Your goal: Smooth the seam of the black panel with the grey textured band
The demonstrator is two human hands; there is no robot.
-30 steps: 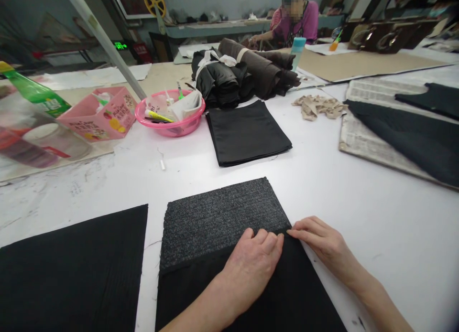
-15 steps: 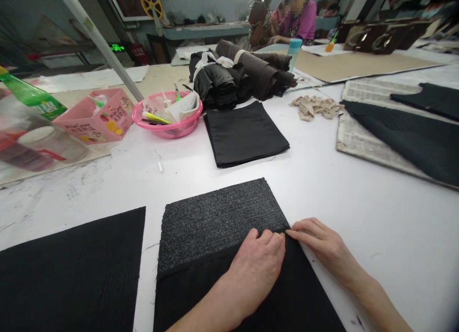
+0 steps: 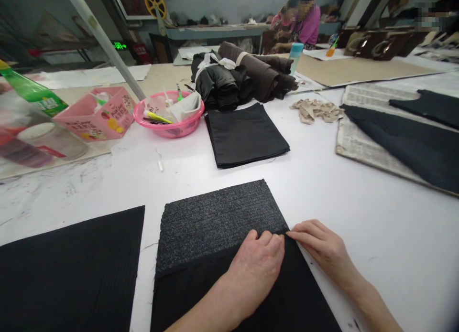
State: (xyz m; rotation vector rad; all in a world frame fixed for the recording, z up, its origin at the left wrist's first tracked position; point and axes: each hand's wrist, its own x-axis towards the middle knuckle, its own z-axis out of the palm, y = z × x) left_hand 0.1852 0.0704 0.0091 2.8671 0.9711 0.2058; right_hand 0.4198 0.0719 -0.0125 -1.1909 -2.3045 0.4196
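Observation:
A dark grey ribbed fabric piece lies in front of me on the white table, with a smooth black fabric layer over its near half. My left hand rests flat on the black layer, fingers together, their tips at its far edge. My right hand lies at the fabric's right edge, fingers stretched out, the fingertips touching the edge of the black layer beside my left hand.
A black fabric sheet lies at the left. A folded black stack, a pink bowl, a pink box, dark fabric rolls and a green bottle stand farther back. Black pieces on a patterned board lie at the right. A person in pink sits at the far table.
Both hands stay at the edge of the black layer, almost still. The view has shifted slightly.

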